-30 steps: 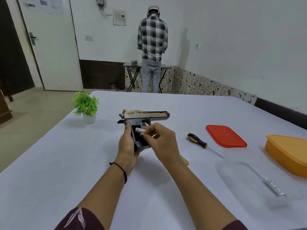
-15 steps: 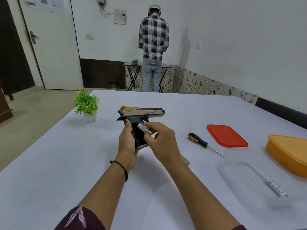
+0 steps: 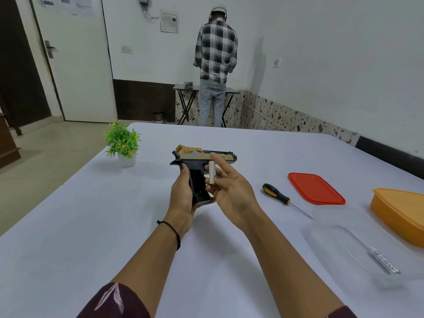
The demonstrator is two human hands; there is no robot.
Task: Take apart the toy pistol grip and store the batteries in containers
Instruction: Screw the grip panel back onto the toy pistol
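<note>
While left grip (image 3: 182,197) curls round the handle of the toy pistol (image 3: 191,153) above the worktop (image 3: 91,226), right grip (image 3: 231,191) pinches a white battery (image 3: 212,172) upright, just beside it.

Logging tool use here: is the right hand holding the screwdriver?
No, the right hand pinches a white battery, while the screwdriver lies on the table.

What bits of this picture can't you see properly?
All head view.
Battery label: too small, partly covered by the right hand.
Inside the toy pistol grip: dark, left hand wraps it.
Orange container: cut off by the right edge; contents hidden.
Silvery thing in clear container: blurred.
</note>
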